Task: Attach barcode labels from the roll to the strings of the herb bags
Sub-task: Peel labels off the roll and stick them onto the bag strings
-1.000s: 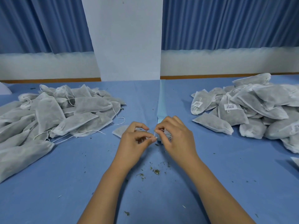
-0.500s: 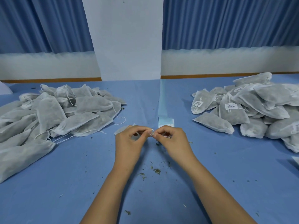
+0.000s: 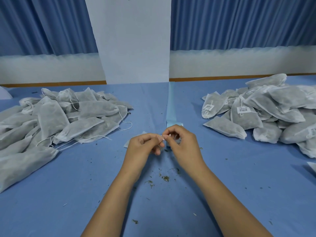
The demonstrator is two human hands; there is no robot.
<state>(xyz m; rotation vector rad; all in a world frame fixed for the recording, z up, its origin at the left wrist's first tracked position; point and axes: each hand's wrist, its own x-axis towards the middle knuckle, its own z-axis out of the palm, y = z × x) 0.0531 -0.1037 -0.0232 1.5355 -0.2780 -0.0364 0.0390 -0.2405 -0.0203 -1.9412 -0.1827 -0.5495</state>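
Blue cloth (image 3: 68,194) covered the table, and close to you it had little green herb crumbs (image 3: 165,178) on it. Past the crumbs, your two hands met. Your left hand (image 3: 143,146) had its thumb and finger pressed tight on a thin white string (image 3: 162,138), I think. Your right hand (image 3: 185,144) was curled round a small label (image 3: 177,142). It had dark print on it, too blurry to read. The herb bag (image 3: 127,144) lay under your hands, and only a corner showed.

Things could have gone wrong from there. The sticky label could have folded onto your finger, or onto itself with no string inside. The string was so thin that it could have slipped out. Crumbs could have stuck to the glue and made it weak.

Behind your hands lay the pale blue label strip (image 3: 171,106), running away from you. The left pile (image 3: 68,117) had bags with bare strings. The right pile (image 3: 273,113) had bags with labels. One tag (image 3: 242,109) there showed black bars and tiny words I could not read. Blue curtains (image 3: 239,23) hung at the back.
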